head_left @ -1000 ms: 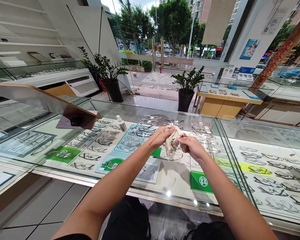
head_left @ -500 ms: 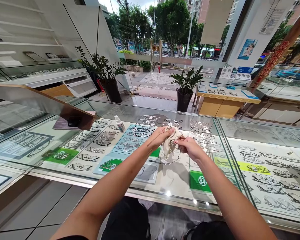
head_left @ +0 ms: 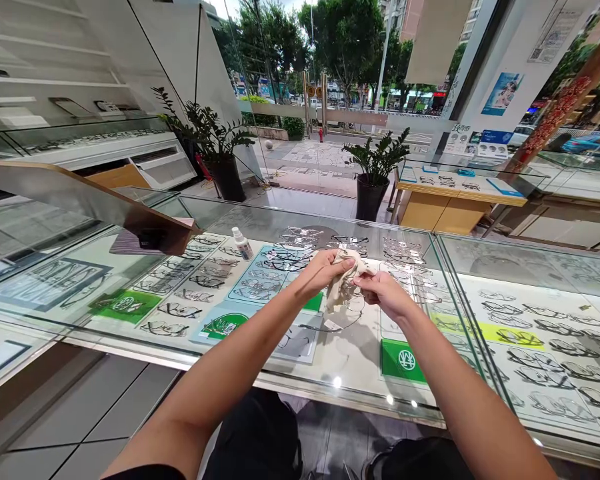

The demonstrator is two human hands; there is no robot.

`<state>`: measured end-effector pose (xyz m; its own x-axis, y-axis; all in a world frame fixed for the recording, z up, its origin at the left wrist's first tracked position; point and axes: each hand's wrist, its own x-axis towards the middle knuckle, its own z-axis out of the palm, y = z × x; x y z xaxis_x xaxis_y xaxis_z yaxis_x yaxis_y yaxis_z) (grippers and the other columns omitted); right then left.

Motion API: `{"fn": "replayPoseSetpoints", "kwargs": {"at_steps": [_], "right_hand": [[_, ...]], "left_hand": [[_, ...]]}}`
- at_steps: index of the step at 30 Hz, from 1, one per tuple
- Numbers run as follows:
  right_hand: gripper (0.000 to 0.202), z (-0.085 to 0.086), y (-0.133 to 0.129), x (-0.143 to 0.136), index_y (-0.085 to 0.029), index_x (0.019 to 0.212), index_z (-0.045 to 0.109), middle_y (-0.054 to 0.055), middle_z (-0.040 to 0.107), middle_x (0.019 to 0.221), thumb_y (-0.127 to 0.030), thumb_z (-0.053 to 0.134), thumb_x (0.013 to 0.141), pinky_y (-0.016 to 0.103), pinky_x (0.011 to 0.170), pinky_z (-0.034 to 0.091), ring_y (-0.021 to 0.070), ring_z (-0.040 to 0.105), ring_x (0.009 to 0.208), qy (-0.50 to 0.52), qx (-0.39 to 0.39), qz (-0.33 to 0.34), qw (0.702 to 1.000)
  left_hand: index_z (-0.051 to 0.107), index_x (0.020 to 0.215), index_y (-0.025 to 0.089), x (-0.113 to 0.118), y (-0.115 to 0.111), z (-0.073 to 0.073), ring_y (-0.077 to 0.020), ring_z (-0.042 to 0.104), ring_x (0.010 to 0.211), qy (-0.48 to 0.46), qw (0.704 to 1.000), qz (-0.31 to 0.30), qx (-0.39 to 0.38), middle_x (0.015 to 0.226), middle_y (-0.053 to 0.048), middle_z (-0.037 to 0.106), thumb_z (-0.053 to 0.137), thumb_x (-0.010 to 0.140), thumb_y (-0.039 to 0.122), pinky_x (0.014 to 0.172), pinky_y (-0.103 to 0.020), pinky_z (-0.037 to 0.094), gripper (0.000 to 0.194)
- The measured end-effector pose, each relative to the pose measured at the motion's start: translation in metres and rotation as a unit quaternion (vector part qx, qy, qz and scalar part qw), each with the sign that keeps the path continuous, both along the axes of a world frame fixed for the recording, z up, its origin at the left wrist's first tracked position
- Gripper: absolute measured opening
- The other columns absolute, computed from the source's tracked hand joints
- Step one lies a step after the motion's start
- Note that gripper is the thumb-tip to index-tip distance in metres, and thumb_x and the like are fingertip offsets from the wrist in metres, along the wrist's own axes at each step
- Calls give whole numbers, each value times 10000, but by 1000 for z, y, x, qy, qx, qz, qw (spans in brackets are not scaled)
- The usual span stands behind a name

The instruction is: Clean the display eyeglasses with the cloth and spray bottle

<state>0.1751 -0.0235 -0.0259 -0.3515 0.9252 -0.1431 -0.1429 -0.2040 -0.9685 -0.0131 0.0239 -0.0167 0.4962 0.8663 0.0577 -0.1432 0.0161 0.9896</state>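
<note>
A bunched beige cloth (head_left: 341, 283) hangs between my two hands, above the glass counter (head_left: 350, 363). My left hand (head_left: 325, 272) is closed on its upper left part, thumb on top. With thumb and fingertips pinched, my right hand (head_left: 381, 292) grips the cloth's right side. Thin dark lines show at the folds; whether a glasses frame is inside, I cannot tell. Just below the cloth appears a thin-rimmed pair of glasses (head_left: 353, 323) with a small white tag (head_left: 333, 325); I cannot tell if it is held or lies lower down.
A white spray bottle (head_left: 242, 244) stands on the counter to the left. Rows of glasses (head_left: 207, 280) lie in the display, with green cards (head_left: 405, 360) among them. A slanted brown panel (head_left: 130, 223) juts in at left. Potted plants (head_left: 371, 193) stand beyond the counter.
The view has shifted slightly. Both hands keep their hold on the cloth, whose folds have moved a little; my right hand sits slightly lower and further right.
</note>
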Motion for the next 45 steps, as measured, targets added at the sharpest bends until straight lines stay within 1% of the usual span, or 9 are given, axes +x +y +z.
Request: {"fn": "replayPoseSetpoints", "kwargs": {"at_steps": [3,8,15,23,28,35,38,42,45], "right_hand": [[448,1,0,-2,-160,784,652,-112,356,510,-513,900,664,290,517,94,51,186,470,5,5,-6,1000],[436,2,5,4,-153,779,682,-117,335,454,-505,893,631,287,504,94,60,193,450,23,-7,-54,998],[380,12,8,24,-174,799,684,-127,287,473,-440,917,660,277,512,113,65,163,471,85,6,-67,994],[368,17,9,31,-189,801,680,-124,256,493,-444,920,690,278,516,125,74,157,490,112,19,-63,992],[344,22,5,38,-194,819,696,-111,285,507,-479,879,759,293,537,106,78,160,505,36,77,-53,995],[316,76,-31,47,-204,844,701,-36,471,651,-508,773,887,296,553,189,105,303,582,-135,240,-14,961],[301,117,-60,41,-209,876,695,-32,483,633,-493,673,974,290,547,238,112,342,569,-259,303,70,915],[219,159,-89,22,-231,861,699,-15,557,603,-370,615,1008,303,581,237,118,392,542,-479,414,137,762],[262,171,-95,1,-227,687,604,-25,455,482,-254,645,944,341,590,164,109,263,466,-586,434,144,669]], "left_hand": [[662,842,120,0,1,-1,-104,525,555,14,1000,16,12,675,-13,639,780,816,656,536,-218,382,550],[683,971,135,-5,4,3,-140,620,668,-3,1000,-6,18,797,-31,700,785,826,630,617,-229,465,526],[703,976,131,-12,14,6,-141,647,690,-41,996,81,-22,814,-31,722,877,736,585,658,-239,506,542],[715,886,106,-17,14,11,-135,641,625,-31,994,-3,-101,756,-56,725,912,703,588,568,-216,466,552],[740,913,96,-27,21,6,-148,666,660,-14,984,-55,-169,806,-76,738,959,651,561,612,-242,532,577],[757,893,90,-40,25,6,-160,669,677,36,971,-152,-179,809,-97,748,956,652,567,643,-256,547,570],[755,821,100,-42,21,8,-140,640,633,60,964,-203,-164,767,-79,738,934,677,583,607,-238,518,535],[735,688,128,-42,13,14,-130,562,535,75,957,-254,-118,640,-63,691,901,698,623,511,-241,449,522],[732,635,134,-43,7,18,-156,572,524,80,948,-296,-86,613,-90,689,883,699,653,519,-275,464,544]]}}
